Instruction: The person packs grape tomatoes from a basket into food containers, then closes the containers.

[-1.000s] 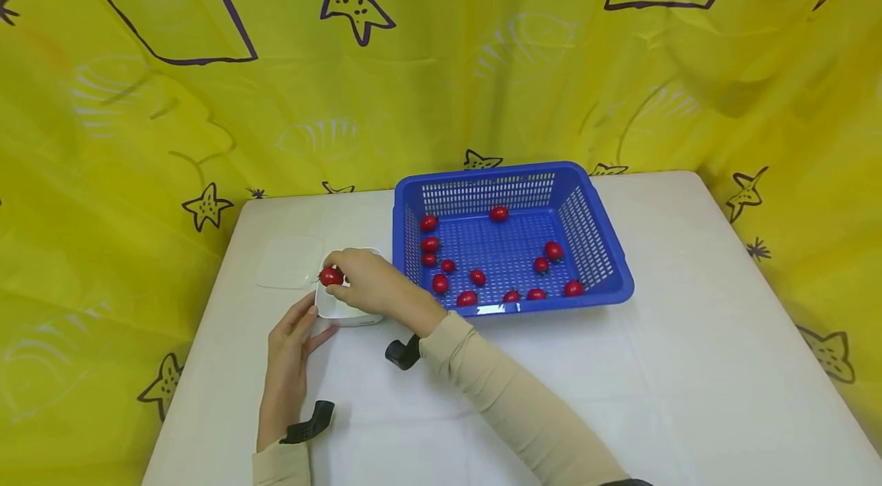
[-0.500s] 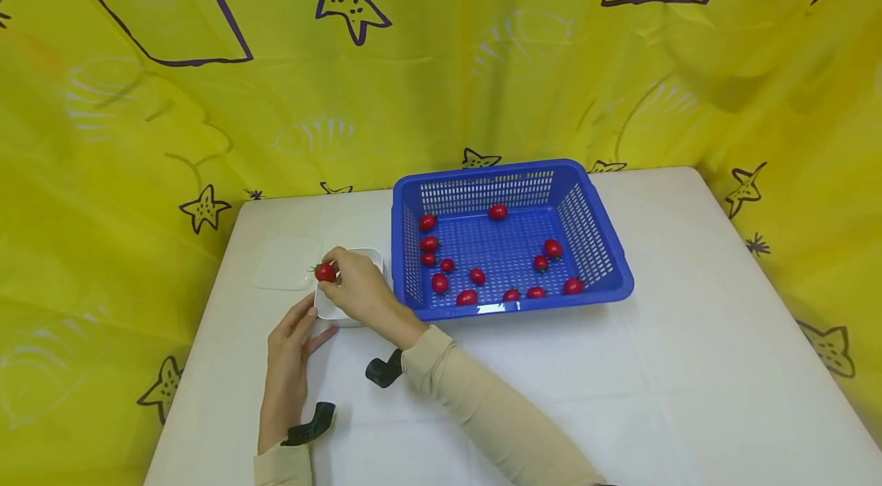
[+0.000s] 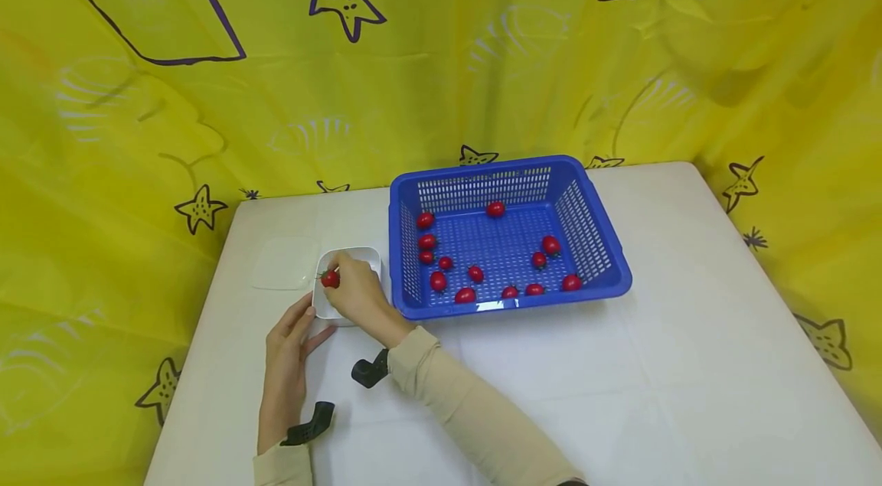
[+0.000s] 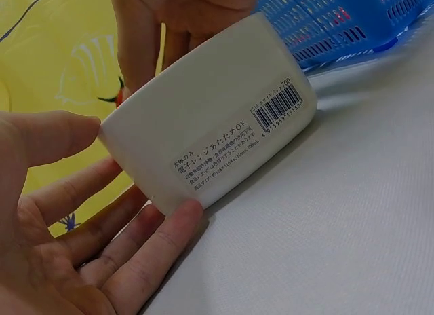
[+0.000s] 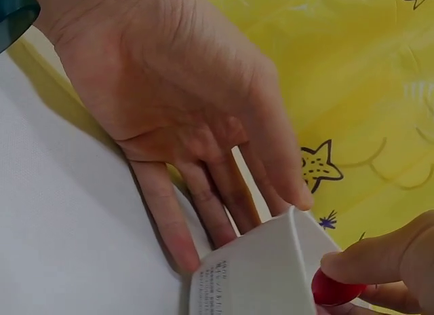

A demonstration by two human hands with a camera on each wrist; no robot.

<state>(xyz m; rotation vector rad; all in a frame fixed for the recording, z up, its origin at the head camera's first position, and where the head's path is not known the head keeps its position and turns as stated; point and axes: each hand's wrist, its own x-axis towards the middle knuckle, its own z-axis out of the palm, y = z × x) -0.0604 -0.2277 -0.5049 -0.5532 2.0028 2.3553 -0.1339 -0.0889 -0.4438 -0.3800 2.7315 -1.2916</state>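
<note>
In the head view my right hand (image 3: pixel 358 291) pinches a red cherry tomato (image 3: pixel 331 279) by thumb and fingers, inside the mouth of a white square container (image 3: pixel 374 259). The same tomato (image 5: pixel 333 288) shows behind the container's rim in the right wrist view. My left hand (image 3: pixel 288 352) steadies the container's near left corner from outside. In the left wrist view its thumb tip touches the rim and its fairly straight fingers spread along the lower wall of the container (image 4: pixel 203 104), which bears a printed label and barcode. The container's floor is partly hidden by my right hand.
A blue mesh basket (image 3: pixel 586 296) holding several cherry tomatoes (image 3: pixel 475 273) stands just right of the container. A clear flat lid (image 3: pixel 281 265) lies to its left on the white-covered table (image 3: pixel 620 394). A yellow patterned curtain (image 3: pixel 413 73) hangs behind.
My right hand has shifted slightly left, then lowered the cherry tomato back over the container's inside. The left hand keeps its place at the corner, and the basket's tomatoes stay put.
</note>
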